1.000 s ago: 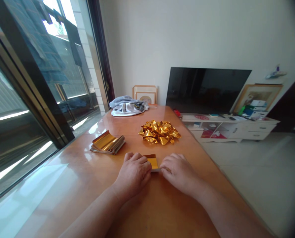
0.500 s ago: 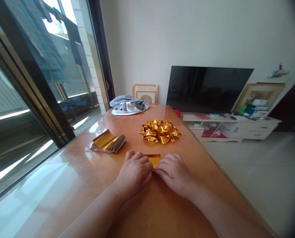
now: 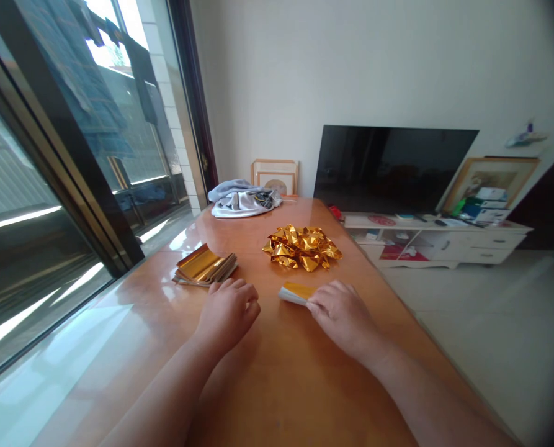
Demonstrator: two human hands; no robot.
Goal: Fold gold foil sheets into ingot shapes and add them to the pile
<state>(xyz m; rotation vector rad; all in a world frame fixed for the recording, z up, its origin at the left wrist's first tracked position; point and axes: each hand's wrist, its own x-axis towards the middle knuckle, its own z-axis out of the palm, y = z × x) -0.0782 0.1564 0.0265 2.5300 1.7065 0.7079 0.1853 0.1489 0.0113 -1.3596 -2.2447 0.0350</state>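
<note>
Right hand (image 3: 340,310) pinches a small folded gold paper (image 3: 295,292) at its near edge, fingertips closed on it, paper sticking out just past the fingers toward the left and slightly lifted off the table (image 3: 286,385). White underside shows along the paper's lower edge. Left hand (image 3: 227,308) holds nothing, palm down on the table, fingers loosely curled and relaxed, well apart from the folded paper, with a gap of bare wood between the two hands. Just beyond the left fingertips, slightly to their left, sits a stack of flat gold sheets (image 3: 205,267), near but not touching. Beyond the right fingertips, farther up the table, lies a pile of crumpled gold foil pieces (image 3: 302,247), apart from the held paper. At the far end of the table, well beyond both hands, a bundle of grey cloth (image 3: 242,198). Past the table on the right, a dark TV (image 3: 393,169) on a low white cabinet (image 3: 448,239).
</note>
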